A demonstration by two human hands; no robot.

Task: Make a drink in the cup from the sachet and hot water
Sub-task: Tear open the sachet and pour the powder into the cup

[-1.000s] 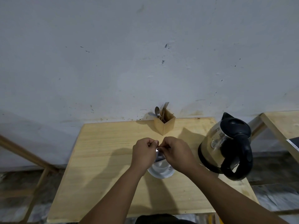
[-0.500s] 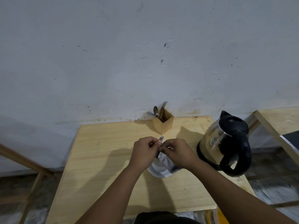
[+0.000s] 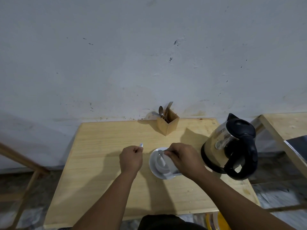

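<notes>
A white cup [image 3: 156,165] stands on the wooden table [image 3: 103,146], seen from above. My right hand [image 3: 182,159] pinches a silver sachet [image 3: 167,161] and holds it tilted over the cup's mouth. My left hand [image 3: 131,159] is to the left of the cup, fingers closed on a small torn-off strip of the sachet [image 3: 141,144]. A steel and black electric kettle [image 3: 230,146] stands on its base to the right of the cup. I cannot tell whether any powder is in the cup.
A wooden cutlery box [image 3: 167,124] with a spoon and forks stands at the table's back edge by the wall. Another wooden surface [image 3: 282,123] lies to the right. A wooden frame [image 3: 21,161] stands on the left.
My hands have come apart: the left pulled away to the left with the torn strip, and the right keeps the sachet over the cup. The view has tilted down a little.
</notes>
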